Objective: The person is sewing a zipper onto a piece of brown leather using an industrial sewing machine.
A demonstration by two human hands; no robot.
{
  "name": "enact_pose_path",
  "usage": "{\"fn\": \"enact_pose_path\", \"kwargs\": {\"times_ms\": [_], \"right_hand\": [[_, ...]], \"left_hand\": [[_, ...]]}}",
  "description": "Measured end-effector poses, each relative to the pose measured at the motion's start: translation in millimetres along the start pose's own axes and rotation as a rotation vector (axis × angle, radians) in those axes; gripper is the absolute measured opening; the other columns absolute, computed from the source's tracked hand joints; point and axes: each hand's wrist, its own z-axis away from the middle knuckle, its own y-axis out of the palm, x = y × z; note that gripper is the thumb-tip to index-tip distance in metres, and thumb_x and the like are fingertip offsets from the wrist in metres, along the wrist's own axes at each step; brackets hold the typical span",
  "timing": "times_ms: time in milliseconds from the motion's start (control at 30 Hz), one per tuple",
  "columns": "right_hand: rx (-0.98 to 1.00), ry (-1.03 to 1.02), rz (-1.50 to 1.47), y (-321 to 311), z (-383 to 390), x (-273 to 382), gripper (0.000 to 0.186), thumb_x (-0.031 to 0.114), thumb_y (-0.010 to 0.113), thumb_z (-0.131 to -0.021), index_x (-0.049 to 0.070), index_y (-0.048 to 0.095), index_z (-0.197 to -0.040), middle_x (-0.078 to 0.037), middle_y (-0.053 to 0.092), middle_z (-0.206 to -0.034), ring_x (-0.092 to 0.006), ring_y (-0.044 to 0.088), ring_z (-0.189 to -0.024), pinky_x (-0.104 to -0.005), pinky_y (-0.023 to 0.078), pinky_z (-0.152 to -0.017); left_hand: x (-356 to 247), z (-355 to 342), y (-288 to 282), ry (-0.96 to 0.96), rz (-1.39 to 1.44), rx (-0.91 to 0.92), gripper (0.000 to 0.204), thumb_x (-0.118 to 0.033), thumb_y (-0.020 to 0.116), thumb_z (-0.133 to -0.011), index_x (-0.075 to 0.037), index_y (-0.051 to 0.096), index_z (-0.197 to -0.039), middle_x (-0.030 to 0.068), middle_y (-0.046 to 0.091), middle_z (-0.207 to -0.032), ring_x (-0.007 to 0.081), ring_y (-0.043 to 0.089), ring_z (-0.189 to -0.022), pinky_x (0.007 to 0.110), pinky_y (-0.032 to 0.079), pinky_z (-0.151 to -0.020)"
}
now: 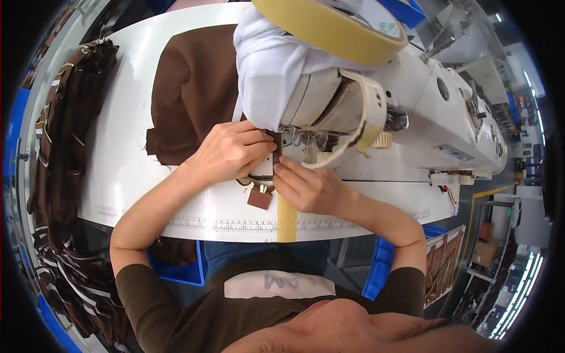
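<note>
My left hand (235, 150) is closed on a brown zipper strip (277, 152) with metal teeth, just left of the needle area of a white sewing machine (424, 112). My right hand (303, 188) pinches the same strip a little lower, at the presser foot. A metal slider with a reddish-brown square tab (259, 198) hangs from the zipper below my left hand. A brown fabric piece (188, 88) lies behind my left hand. The machine's head is wrapped in white cloth (265, 65), partly hiding the work.
A white worktable (123, 129) carries a printed ruler and yellow tape stripe. Long piles of brown pieces (70, 147) hang at the left. A yellow tape roll (329, 35) rests atop the machine. Blue bins (176, 273) sit below the table; shelving stands at the right.
</note>
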Motion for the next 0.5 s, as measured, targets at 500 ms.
{"fn": "enact_pose_path", "kwargs": {"times_ms": [500], "right_hand": [[0.117, -0.03, 0.18, -1.0, -4.4, -14.2, 0.015, 0.014, 0.059, -0.072, 0.005, 0.064, -0.083, -0.008, 0.065, -0.091, -0.0198, 0.062, -0.089, -0.0304, 0.05, -0.082]], "left_hand": [[13.5, -3.4, 5.3, -0.011, -0.054, -0.07, 0.014, -0.007, 0.066, -0.06, -0.005, 0.066, -0.074, 0.0017, 0.059, -0.074, 0.0163, 0.059, -0.065, 0.029, 0.046, -0.046]]}}
